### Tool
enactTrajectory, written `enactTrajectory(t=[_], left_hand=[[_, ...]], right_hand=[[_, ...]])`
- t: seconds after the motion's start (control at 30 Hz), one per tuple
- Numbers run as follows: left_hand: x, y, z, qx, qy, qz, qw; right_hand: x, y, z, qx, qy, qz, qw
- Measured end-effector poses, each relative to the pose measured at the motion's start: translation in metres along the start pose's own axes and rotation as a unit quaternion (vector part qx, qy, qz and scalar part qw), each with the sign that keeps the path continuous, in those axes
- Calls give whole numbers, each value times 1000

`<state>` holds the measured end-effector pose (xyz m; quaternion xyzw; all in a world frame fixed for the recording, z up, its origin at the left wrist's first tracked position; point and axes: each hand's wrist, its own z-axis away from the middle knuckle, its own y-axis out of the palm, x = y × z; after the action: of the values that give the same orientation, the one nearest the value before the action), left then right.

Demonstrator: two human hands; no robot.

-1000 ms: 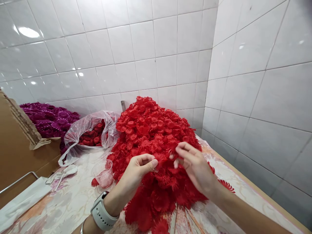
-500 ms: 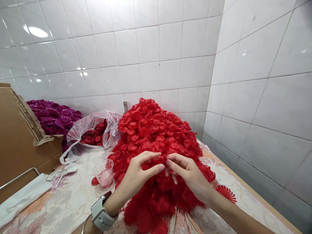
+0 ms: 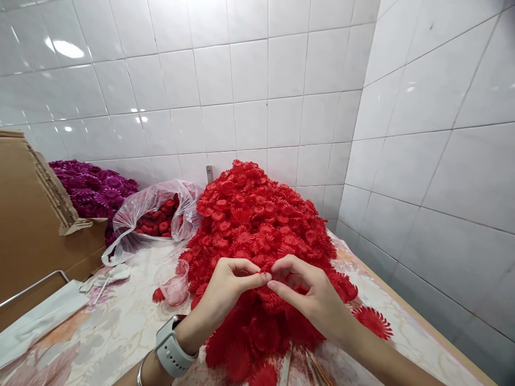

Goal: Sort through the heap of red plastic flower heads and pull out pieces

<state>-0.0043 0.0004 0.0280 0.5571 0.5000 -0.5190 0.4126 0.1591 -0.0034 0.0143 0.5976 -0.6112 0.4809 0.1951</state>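
A large heap of red fabric flowers (image 3: pixel 257 209) with fringed petals rises in the middle of the table. In front of it, my left hand (image 3: pixel 235 279) pinches a small red fabric flower (image 3: pixel 265 268) between thumb and forefinger. My right hand (image 3: pixel 306 281) meets it from the other side, its thumb and forefinger closed on the same flower. The fingertips of both hands nearly touch, and they hide part of the flower. Below my hands lie more red flowers, and thin sticks (image 3: pixel 286 364) show at the table's front.
A clear plastic cup (image 3: pixel 175 284) with reddish residue stands left of the heap. Behind it lies a plastic bag (image 3: pixel 132 214) of dark red flowers, then a purple flower heap (image 3: pixel 86 185). A cardboard box (image 3: pixel 32 214) blocks the far left. Tiled walls (image 3: pixel 249 69) bound the table.
My left thumb and forefinger have closed into a pinch on the red flower. My right hand has moved slightly left to meet it. The view has shifted a little.
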Motion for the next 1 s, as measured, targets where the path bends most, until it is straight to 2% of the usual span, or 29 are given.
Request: enactTrajectory(t=[0.13, 0.3, 0.43, 0.63, 0.73, 0.8, 0.87, 0.93, 1.0], left_hand=[[-1, 0, 2, 13, -11, 8, 1000], [-2, -2, 2, 55, -10, 15, 998], [-2, -3, 0, 50, -4, 19, 999], [3, 0, -1, 54, -5, 7, 999], [6, 2, 1, 48, 4, -7, 999], [5, 0, 2, 16, 16, -29, 999], [1, -4, 3, -38, 32, -50, 997], [-7, -10, 1, -107, 68, -66, 990], [-18, -18, -7, -188, 135, -85, 969]], right_hand=[[-3, -3, -3, 40, 5, -33, 999], [-7, -3, -2, 46, -9, -51, 998], [-7, -5, -2, 30, 10, -74, 997], [-5, 0, -1, 61, 23, -92, 994], [-6, -2, -3, 47, 29, -99, 994], [-9, -11, -7, -21, 45, -109, 993], [-13, -23, -13, -148, 45, -121, 981], [-18, -35, -19, -273, 18, -117, 955], [-21, -40, -23, -329, -4, -100, 939]])
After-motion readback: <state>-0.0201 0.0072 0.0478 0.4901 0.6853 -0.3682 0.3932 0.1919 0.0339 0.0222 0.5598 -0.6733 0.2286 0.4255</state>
